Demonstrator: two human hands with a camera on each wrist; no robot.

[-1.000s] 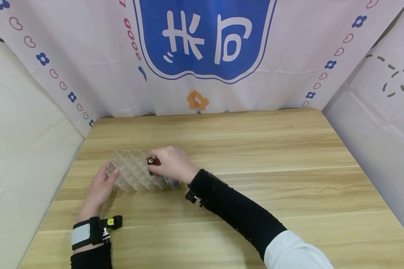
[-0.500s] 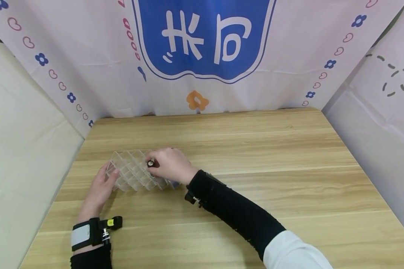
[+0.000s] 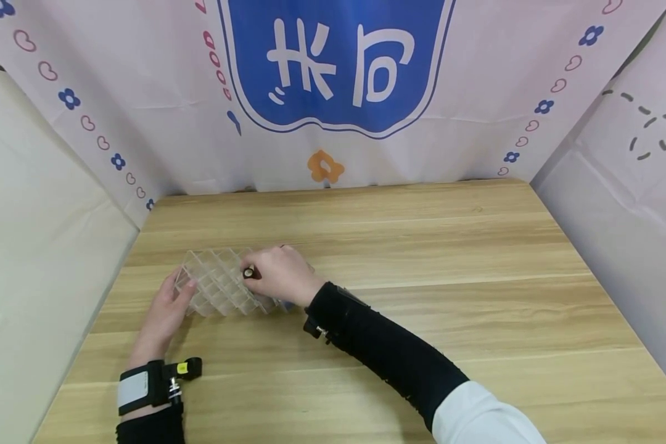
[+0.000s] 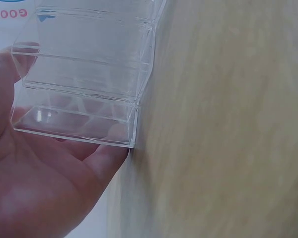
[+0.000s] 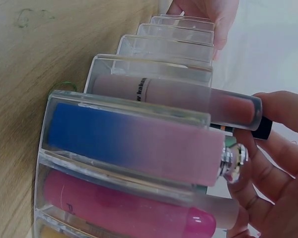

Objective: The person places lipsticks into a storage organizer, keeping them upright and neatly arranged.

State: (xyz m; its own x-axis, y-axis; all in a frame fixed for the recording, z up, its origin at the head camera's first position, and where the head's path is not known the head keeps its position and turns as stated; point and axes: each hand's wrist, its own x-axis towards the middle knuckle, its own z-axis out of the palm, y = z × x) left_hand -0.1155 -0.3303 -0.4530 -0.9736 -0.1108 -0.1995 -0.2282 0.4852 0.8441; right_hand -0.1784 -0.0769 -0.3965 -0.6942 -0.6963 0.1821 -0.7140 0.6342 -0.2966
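Note:
A clear acrylic lipstick organizer (image 3: 216, 280) with diamond-shaped compartments stands on the left part of the table. My left hand (image 3: 166, 308) holds its left end, thumb on the near side and fingers behind, as the left wrist view shows. My right hand (image 3: 283, 274) pinches a black lipstick tube (image 3: 248, 272) at the organizer's right portion. In the right wrist view, the tube's black end (image 5: 262, 130) shows between my fingers, its lower part hidden behind a lip gloss tube (image 5: 238, 108). A blue-and-pink tube (image 5: 139, 144) and a magenta tube (image 5: 124, 201) sit in neighbouring compartments.
The wooden table (image 3: 422, 296) extends to the right of the organizer. A printed cloth (image 3: 189, 148) hangs along its back edge, with pale cloth walls at both sides. More compartments run toward my left hand.
My right hand has lowered slightly toward the organizer with the black lipstick tube, and less of the tube shows. The left hand and the organizer stay in place.

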